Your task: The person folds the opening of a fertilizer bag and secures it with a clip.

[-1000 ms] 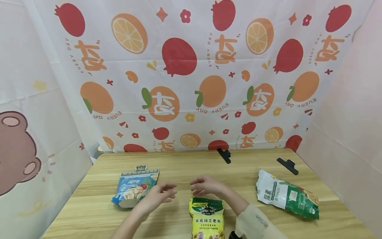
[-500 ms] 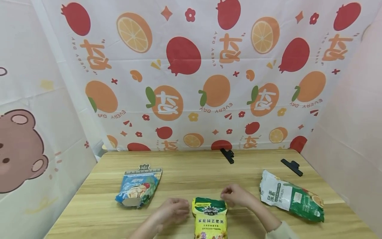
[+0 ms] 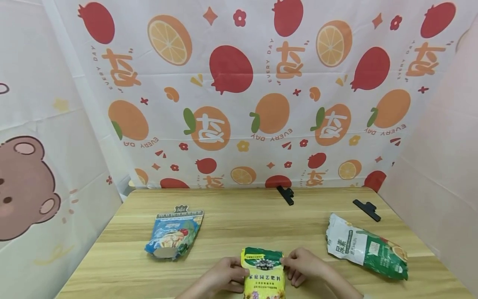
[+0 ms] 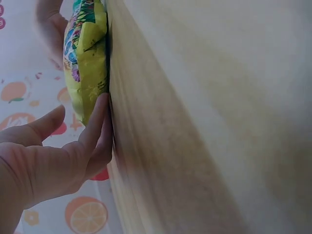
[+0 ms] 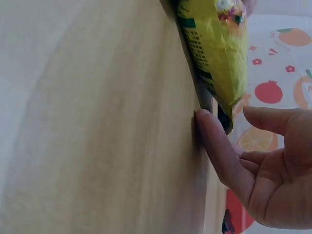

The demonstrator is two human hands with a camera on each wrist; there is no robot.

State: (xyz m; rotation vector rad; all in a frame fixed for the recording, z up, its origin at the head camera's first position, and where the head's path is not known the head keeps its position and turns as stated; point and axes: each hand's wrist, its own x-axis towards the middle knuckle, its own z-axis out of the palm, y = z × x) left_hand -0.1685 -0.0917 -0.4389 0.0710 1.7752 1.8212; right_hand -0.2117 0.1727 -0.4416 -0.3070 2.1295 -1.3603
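Observation:
A yellow and green fertilizer bag (image 3: 263, 279) lies flat at the front middle of the table, its green end pointing away. At its left edge is my left hand (image 3: 227, 275), fingertips against the side. My right hand (image 3: 301, 265) is at the opposite edge, near the green end. In the left wrist view, straight fingers reach low to the bag (image 4: 87, 63), and the thumb stands apart from it. The right wrist view has the index finger along the table by the bag's corner (image 5: 219, 58), with the thumb held off.
A blue bag (image 3: 172, 236) with a printed clip on its top lies at the left. To the right is a white and green bag (image 3: 367, 247). Two black bag clips, one (image 3: 286, 195) at the back and another (image 3: 367, 209) at the back right, rest on the wooden table (image 3: 231, 220).
Both hands have come down from above the table to the yellow bag's two sides. The right hand first swung right, past the bag's top. The bag looks unmoved; the head view shifted slightly.

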